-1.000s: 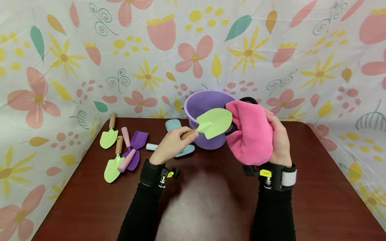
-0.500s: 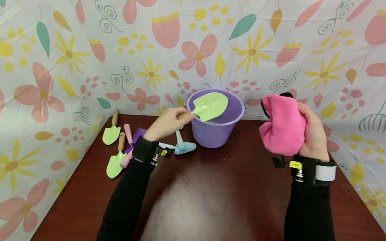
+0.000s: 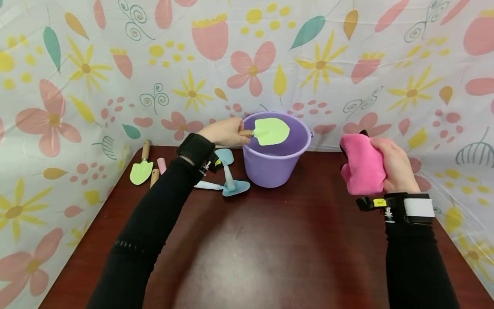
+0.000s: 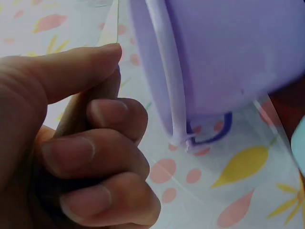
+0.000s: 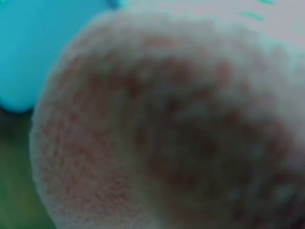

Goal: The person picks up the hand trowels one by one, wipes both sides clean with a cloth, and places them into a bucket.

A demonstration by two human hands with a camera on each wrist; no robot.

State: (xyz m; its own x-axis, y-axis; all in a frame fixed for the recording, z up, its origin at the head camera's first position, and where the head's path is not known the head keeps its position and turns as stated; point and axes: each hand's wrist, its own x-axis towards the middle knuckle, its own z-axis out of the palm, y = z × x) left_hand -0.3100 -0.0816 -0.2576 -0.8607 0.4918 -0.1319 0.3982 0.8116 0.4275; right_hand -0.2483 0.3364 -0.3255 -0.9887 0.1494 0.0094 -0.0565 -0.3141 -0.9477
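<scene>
1. Left hand [image 3: 225,132] is wrapped tight around the wooden handle of the green trowel [image 3: 271,131], blade poised right over the mouth of the purple bucket [image 3: 275,169], just inside its rim.
2. Off to the bucket's right, well apart from it, the right hand [image 3: 391,165] is bunched around a pink cloth [image 3: 362,168], fingers curled into the fabric.
3. Handling call: that trowel looks light and rigid, blade thin and likely slick, so the wooden handle is the sensible place to take it (exactly where the fingers [image 4: 107,119] sit now). The cloth looks soft and squashy, grabbable anywhere.
4. Left of the bucket on the table [image 3: 270,257]: a blue trowel [image 3: 231,186] lying close, another green trowel [image 3: 140,169] farther out.
5. Hard to read: the forearm covers more tools left of the bucket, its inside bottom is out of sight, and the right wrist view is a blurred, fuzzy mass.
</scene>
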